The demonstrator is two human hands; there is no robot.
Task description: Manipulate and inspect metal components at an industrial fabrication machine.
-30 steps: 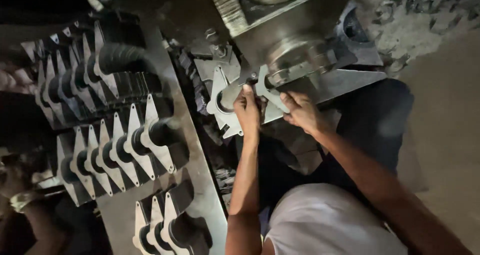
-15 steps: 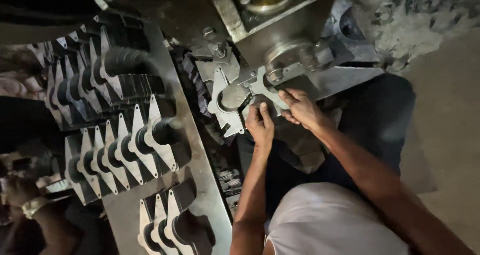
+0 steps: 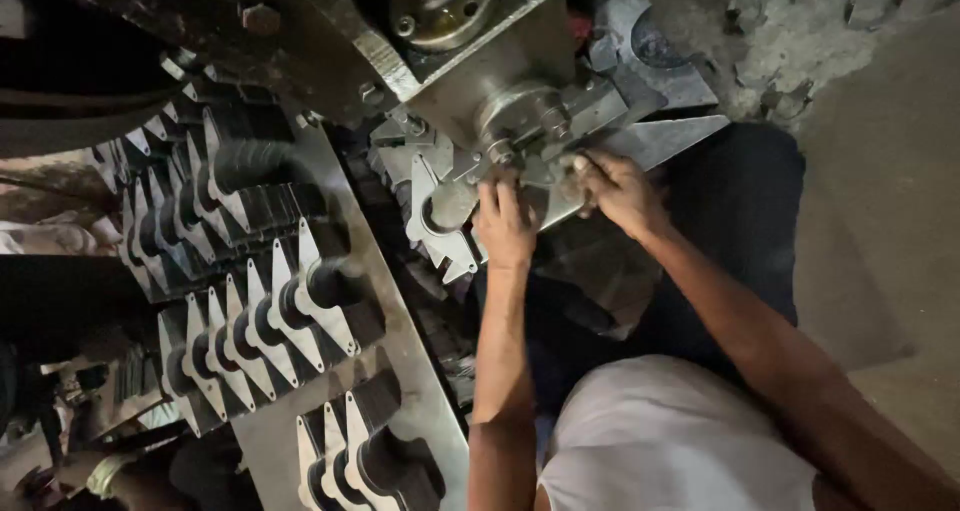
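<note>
Left hand point(image 3: 503, 226) lies flat, fingers together, pressing a pointed sheet-metal blank point(image 3: 440, 206) under the press head point(image 3: 520, 111); no closed grip, just palm and fingertips on it. Right hand point(image 3: 615, 186) is at the die, fingers curled on the blank's far edge beside a long triangular plate point(image 3: 670, 136). I can't tell how tight. Stacks of stamped blanks point(image 3: 260, 301) sit on the metal tray point(image 3: 420, 411), left of me.

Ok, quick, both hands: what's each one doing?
Left hand: fingers flat on the metal plate, not gripping.
Right hand: fingers curled on the plate's edge.
</note>
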